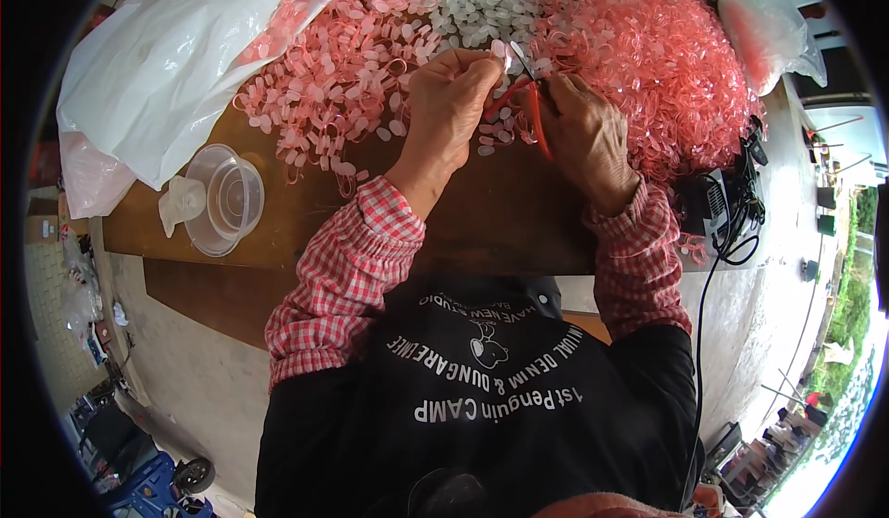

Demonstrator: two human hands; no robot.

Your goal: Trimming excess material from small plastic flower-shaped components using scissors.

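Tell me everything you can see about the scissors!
The scissors have glossy red-orange handles, seemingly plastic, and slim, metal-looking blades. The right hand holds the handles, which are spread apart. The blades point up and slightly left, near the small pale piece in the left hand; whether they touch it is unclear.

I am in what looks like a small, informal home workshop: heaps of loose pink plastic pieces [648,64] cover my brown table [519,231], with a big white plastic bag [176,55] of more beside them. Bare concrete floor [218,365], a blue wheeled item [157,486] standing on it, and a bright side giving onto greenery [841,328] suggest a garage or porch rather than a factory.
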